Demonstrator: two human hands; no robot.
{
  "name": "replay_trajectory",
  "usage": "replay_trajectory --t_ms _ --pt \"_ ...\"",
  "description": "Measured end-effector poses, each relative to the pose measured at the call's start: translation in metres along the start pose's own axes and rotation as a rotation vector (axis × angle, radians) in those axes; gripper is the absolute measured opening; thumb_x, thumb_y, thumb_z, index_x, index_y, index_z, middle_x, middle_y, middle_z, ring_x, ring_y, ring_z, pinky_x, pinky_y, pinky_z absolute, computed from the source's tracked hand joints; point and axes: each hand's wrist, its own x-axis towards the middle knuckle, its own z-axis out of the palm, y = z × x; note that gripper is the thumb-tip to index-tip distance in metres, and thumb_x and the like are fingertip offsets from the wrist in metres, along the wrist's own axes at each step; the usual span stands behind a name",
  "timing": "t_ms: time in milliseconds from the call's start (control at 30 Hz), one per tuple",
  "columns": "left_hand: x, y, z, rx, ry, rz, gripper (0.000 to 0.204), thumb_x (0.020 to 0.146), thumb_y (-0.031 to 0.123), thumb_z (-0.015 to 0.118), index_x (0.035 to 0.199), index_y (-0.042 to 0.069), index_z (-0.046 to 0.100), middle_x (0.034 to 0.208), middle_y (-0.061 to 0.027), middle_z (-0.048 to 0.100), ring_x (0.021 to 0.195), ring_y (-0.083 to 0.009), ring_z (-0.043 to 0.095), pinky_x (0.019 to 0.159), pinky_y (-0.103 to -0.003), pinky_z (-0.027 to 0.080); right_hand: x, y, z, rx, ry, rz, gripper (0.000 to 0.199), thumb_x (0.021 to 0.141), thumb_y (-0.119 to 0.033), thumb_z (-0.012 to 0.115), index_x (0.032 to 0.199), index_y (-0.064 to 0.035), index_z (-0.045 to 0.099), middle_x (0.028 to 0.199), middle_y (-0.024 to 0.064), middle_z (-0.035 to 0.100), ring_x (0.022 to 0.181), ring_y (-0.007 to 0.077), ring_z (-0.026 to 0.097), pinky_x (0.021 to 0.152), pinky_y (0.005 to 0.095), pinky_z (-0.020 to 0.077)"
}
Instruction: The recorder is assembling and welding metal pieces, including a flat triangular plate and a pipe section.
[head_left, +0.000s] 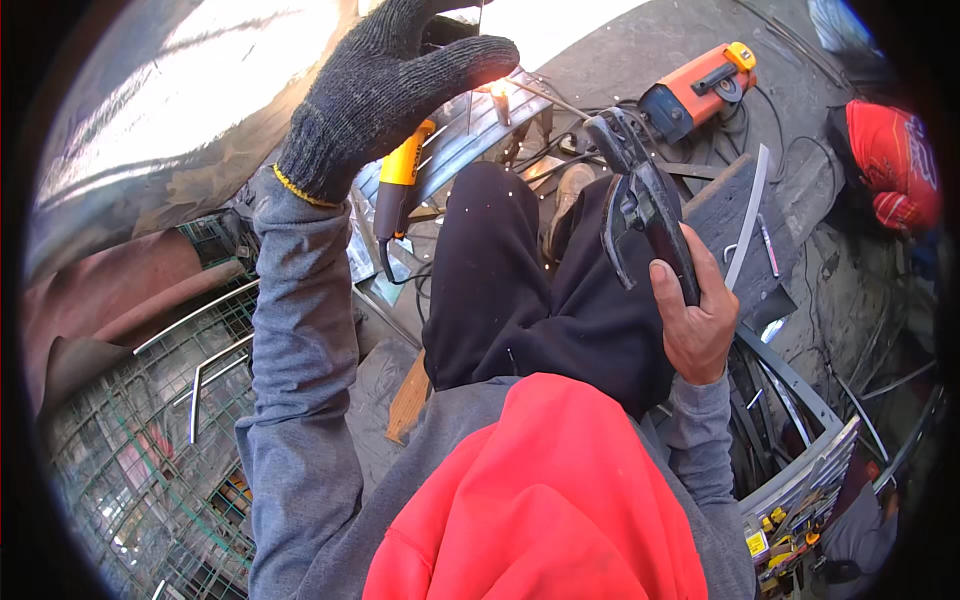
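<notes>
My left hand (385,85) wears a dark knit glove and is raised high, palm flat, fingers stretched, holding nothing. Just beyond its fingertips a bright welding spark (497,88) glows on a shiny metal frame (470,135). My bare right hand (695,320) grips a black welding electrode holder (640,205). The holder's jaw points up and left, and a thin rod (550,100) runs from it to the spark. A yellow and black handled tool (398,190) hangs beside the frame, under my left wrist. My knee in black trousers (500,280) lies between the two hands.
An orange welding machine (700,85) with dark cables sits on the ground at the top right. A person in red (890,160) crouches at the far right. Green wire mesh panels (150,450) lie at the lower left. Curved metal strips (790,385) and a tray of small parts (790,510) are on the right.
</notes>
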Motion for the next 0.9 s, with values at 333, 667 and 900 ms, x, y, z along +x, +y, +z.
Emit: replay_trajectory --t_ms 333,667,900 --pt "0.0033 -0.0047 -0.0006 -0.018 -0.046 -0.046 0.055 0.089 0.019 0.078 0.137 0.003 0.054 0.123 -0.0099 0.058 0.096 -0.0153 0.063 0.084 -0.03 0.054 0.0005 -0.0005 0.0019 -0.015 -0.007 0.017 0.045 0.093 -0.014 0.076 0.133 0.0013 0.062 0.112 0.0163 0.075 0.097 0.0198 0.074 0.082 0.0314 0.058" --pt "0.003 0.0018 0.0009 0.073 -0.028 -0.033 0.057 0.09 0.022 0.079 0.138 0.002 0.054 0.126 -0.0113 0.058 0.099 -0.0173 0.063 0.087 -0.032 0.054 -0.0002 0.0017 0.0045 -0.02 -0.03 0.047 0.045 0.091 -0.012 0.078 0.131 0.0016 0.063 0.115 0.0171 0.074 0.101 0.0241 0.075 0.084 0.033 0.0586" --pt "0.0023 -0.0005 -0.0001 -0.004 -0.047 0.012 0.056 0.09 0.018 0.078 0.138 0.002 0.052 0.124 -0.0117 0.058 0.098 -0.017 0.064 0.084 -0.031 0.054 0.0004 0.0027 0.0066 -0.016 -0.034 0.01 0.045 0.09 -0.011 0.078 0.131 0.0011 0.063 0.115 0.0173 0.074 0.101 0.024 0.075 0.083 0.0328 0.0587"
